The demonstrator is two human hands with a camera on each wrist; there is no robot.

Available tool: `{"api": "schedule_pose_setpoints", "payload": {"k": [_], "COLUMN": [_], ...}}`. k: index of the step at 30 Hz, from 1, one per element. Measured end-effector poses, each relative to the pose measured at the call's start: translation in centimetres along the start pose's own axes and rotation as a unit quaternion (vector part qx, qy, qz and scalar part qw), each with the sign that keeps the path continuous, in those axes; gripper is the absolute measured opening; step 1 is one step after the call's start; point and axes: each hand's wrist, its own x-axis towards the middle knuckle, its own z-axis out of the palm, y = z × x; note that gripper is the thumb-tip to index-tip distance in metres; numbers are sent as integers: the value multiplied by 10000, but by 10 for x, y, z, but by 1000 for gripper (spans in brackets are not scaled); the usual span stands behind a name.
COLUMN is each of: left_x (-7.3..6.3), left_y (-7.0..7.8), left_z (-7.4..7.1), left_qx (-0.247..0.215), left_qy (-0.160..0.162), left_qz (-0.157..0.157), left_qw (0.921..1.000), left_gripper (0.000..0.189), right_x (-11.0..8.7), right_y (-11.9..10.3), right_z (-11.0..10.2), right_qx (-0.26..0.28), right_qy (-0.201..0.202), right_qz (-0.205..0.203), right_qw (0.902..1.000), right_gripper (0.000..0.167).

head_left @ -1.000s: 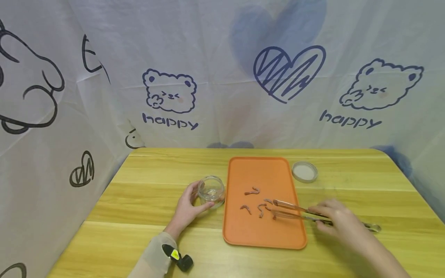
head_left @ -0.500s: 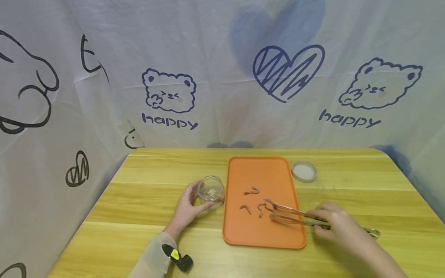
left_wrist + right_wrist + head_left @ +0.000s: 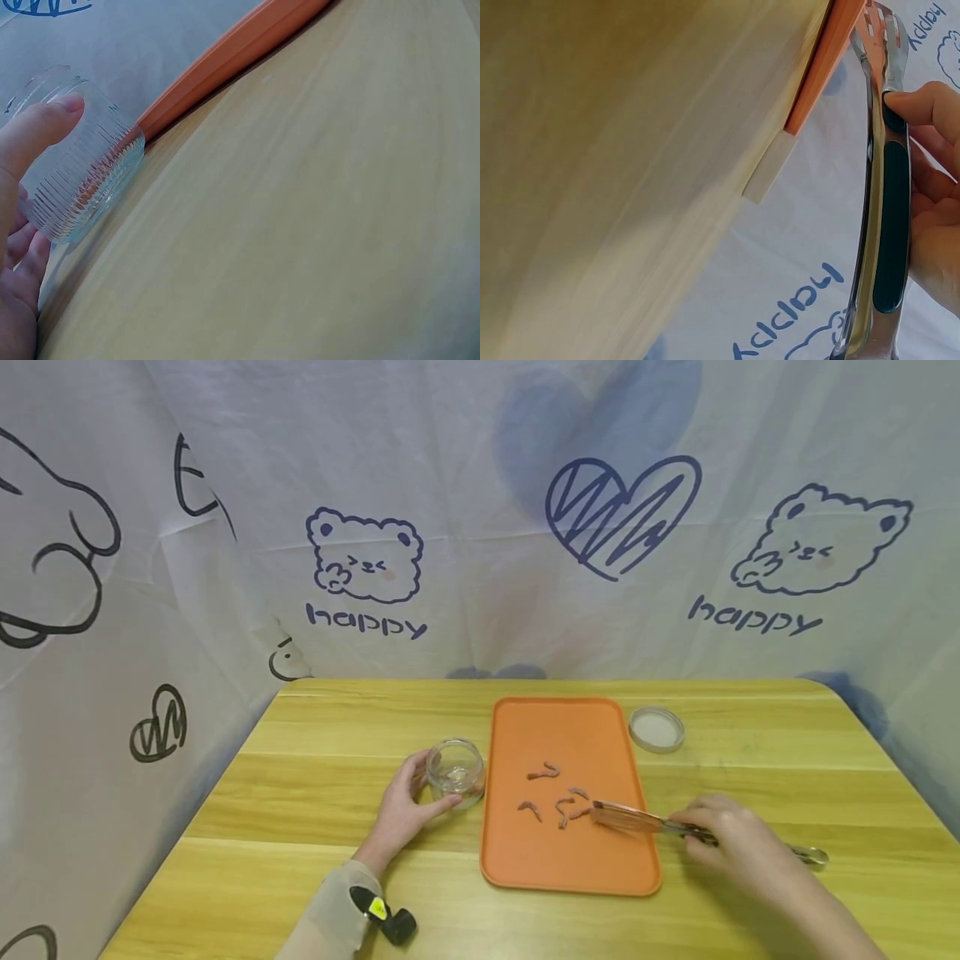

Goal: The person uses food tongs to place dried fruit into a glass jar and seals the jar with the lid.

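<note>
On orange tray (image 3: 558, 727), apparently worms (image 3: 531, 808); left grip (image 3: 401, 814) holds glass jar (image 3: 455, 770); right grip (image 3: 731, 835), tongs (image 3: 628, 817).

we have a yellow wood-grain bench (image 3: 270, 827) bearing a glass jar (image 3: 455, 770), an orange tray (image 3: 558, 735) and a round lid (image 3: 657, 729).

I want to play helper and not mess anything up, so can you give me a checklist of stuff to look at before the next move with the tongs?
1. Glass jar held: ok, the left hand grips it.
2. Jar open: ok, the round lid lies off it, beside the orange tray.
3. Tongs held: ok, in the right hand.
4. A curly piece caught in the tongs: cannot tell, the tips are too small to see clearly.
5. Tongs over the jar: not ok, their tips are over the tray.
</note>
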Motion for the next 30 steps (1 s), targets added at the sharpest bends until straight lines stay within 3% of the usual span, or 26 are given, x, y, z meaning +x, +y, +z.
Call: {"api": "schedule_pose_setpoints", "payload": {"k": [3, 11, 20, 30], "left_x": [-1, -8, 0, 0], "left_y": [4, 35, 3, 2], "left_z": [0, -2, 0, -1], "left_qx": [-52, -20, -55, -75], "left_qy": [-25, -150, -43, -34], "left_qz": [-60, 72, 41, 100], "left_qw": [10000, 9999, 10000, 9999], "left_gripper": [75, 72, 75, 75], "right_x": [0, 0, 3, 12], "right_y": [1, 2, 1, -2], "right_z": [1, 2, -5, -15], "right_qx": [-8, -101, 58, -117], "right_qy": [113, 354, 106, 255], "right_qz": [-99, -261, 121, 210], "right_qw": [9999, 9990, 9999, 9994], "right_gripper": [26, 27, 24, 25]}}
